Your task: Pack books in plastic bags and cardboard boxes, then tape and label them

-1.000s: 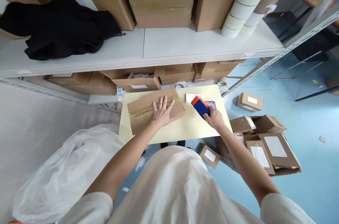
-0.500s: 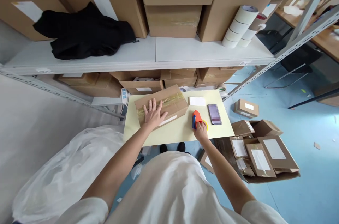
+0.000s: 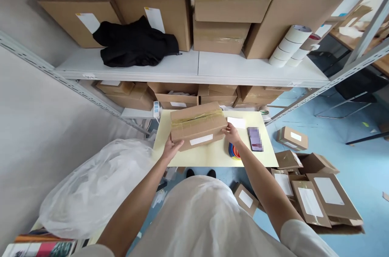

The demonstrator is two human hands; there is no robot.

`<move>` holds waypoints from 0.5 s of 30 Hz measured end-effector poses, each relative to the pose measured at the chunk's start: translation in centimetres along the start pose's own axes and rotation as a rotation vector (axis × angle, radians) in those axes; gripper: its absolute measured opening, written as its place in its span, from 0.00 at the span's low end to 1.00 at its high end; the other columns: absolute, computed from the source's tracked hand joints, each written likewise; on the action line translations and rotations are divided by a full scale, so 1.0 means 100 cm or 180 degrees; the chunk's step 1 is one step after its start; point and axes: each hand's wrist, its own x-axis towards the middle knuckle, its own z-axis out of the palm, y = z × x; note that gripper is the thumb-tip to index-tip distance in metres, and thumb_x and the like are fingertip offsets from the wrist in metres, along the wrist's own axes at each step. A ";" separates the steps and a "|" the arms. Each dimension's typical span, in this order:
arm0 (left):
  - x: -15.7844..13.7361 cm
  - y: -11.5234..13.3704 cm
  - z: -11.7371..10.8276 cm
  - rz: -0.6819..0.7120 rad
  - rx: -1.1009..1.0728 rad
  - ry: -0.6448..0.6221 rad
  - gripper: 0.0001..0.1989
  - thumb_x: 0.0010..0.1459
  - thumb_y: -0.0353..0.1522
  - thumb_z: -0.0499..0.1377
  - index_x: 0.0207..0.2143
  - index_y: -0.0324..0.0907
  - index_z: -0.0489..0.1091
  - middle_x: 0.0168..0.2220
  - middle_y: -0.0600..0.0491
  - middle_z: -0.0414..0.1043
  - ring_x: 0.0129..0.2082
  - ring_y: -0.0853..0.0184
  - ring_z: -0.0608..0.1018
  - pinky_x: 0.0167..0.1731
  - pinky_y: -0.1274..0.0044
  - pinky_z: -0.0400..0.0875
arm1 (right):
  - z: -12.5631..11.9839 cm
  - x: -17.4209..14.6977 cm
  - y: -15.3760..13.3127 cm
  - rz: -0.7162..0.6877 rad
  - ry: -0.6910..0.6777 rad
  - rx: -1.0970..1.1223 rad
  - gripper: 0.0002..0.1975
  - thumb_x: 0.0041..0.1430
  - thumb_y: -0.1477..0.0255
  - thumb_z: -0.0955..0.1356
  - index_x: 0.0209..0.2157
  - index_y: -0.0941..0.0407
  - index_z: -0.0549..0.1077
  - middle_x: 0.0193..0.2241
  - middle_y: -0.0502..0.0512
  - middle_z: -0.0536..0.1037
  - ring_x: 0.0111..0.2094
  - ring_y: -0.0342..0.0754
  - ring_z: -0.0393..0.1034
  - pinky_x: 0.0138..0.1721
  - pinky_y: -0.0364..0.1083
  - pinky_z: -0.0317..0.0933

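A taped cardboard box [image 3: 199, 125] with a white label on its near side is held between my two hands over the pale yellow table [image 3: 209, 158]. My left hand [image 3: 172, 147] grips its lower left corner. At the right end, my right hand [image 3: 231, 132] has its fingers on the side of the box. Just below my right wrist lies a tape dispenser [image 3: 234, 151], blue, red and yellow, partly hidden by my forearm. A phone [image 3: 255, 139] and a stack of white labels [image 3: 236, 122] lie on the table to the right.
Behind the table stands a metal shelf [image 3: 188, 69] with cardboard boxes, a black garment [image 3: 136, 44] and tape rolls [image 3: 290, 45]. A large carton [image 3: 343, 226] of labelled boxes sits on the floor at right. White plastic bags [image 3: 100, 186] bulge at left.
My right hand has let go of the tape dispenser and taken the box's right end. My left hand has moved from the top to the left corner. The box has turned slightly.
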 end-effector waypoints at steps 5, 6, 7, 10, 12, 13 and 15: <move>0.026 0.005 -0.019 0.0090 -0.0397 0.0519 0.33 0.49 0.38 0.64 0.55 0.40 0.56 0.50 0.41 0.71 0.48 0.59 0.76 0.47 0.67 0.71 | -0.022 -0.004 -0.024 -0.0011 0.0588 0.1088 0.18 0.56 0.62 0.64 0.44 0.58 0.70 0.43 0.61 0.77 0.41 0.49 0.71 0.46 0.50 0.64; 0.032 0.004 -0.020 0.0061 -0.0442 0.0617 0.32 0.50 0.37 0.63 0.55 0.40 0.56 0.49 0.41 0.73 0.47 0.60 0.77 0.46 0.68 0.72 | -0.023 -0.005 -0.026 0.0063 0.0630 0.1197 0.19 0.54 0.61 0.65 0.43 0.58 0.71 0.41 0.61 0.78 0.40 0.49 0.72 0.46 0.50 0.64; 0.038 0.003 -0.021 0.0008 -0.0460 0.0666 0.30 0.51 0.37 0.63 0.54 0.40 0.57 0.47 0.42 0.74 0.45 0.62 0.78 0.46 0.69 0.72 | -0.023 -0.006 -0.027 0.0173 0.0635 0.1286 0.19 0.53 0.61 0.65 0.42 0.58 0.72 0.40 0.60 0.78 0.39 0.49 0.72 0.45 0.50 0.64; 0.055 0.003 -0.017 -0.0192 -0.0293 0.0546 0.24 0.54 0.35 0.60 0.52 0.38 0.61 0.45 0.42 0.75 0.42 0.63 0.79 0.44 0.70 0.72 | -0.015 -0.010 -0.020 0.0606 0.0539 0.1481 0.18 0.50 0.62 0.66 0.40 0.58 0.72 0.38 0.60 0.78 0.37 0.50 0.72 0.43 0.50 0.65; 0.067 0.006 -0.013 -0.0273 -0.0115 0.0418 0.23 0.55 0.34 0.59 0.53 0.38 0.61 0.45 0.42 0.76 0.43 0.62 0.79 0.45 0.70 0.72 | -0.008 -0.010 -0.012 0.0820 0.0493 0.1578 0.19 0.50 0.63 0.66 0.41 0.58 0.73 0.39 0.60 0.78 0.38 0.50 0.72 0.43 0.50 0.65; 0.073 0.007 -0.012 -0.0286 -0.0042 0.0369 0.23 0.55 0.34 0.59 0.53 0.38 0.62 0.45 0.42 0.76 0.43 0.62 0.79 0.46 0.69 0.72 | -0.005 -0.009 -0.008 0.0848 0.0456 0.1585 0.19 0.50 0.63 0.66 0.42 0.58 0.73 0.39 0.60 0.78 0.39 0.51 0.72 0.44 0.50 0.65; 0.083 0.008 -0.009 -0.0291 0.0033 0.0295 0.25 0.54 0.34 0.60 0.55 0.39 0.63 0.47 0.43 0.75 0.46 0.61 0.78 0.48 0.69 0.70 | -0.001 -0.006 -0.003 0.0800 0.0352 0.1447 0.19 0.51 0.64 0.66 0.44 0.56 0.73 0.40 0.59 0.78 0.41 0.51 0.72 0.45 0.51 0.65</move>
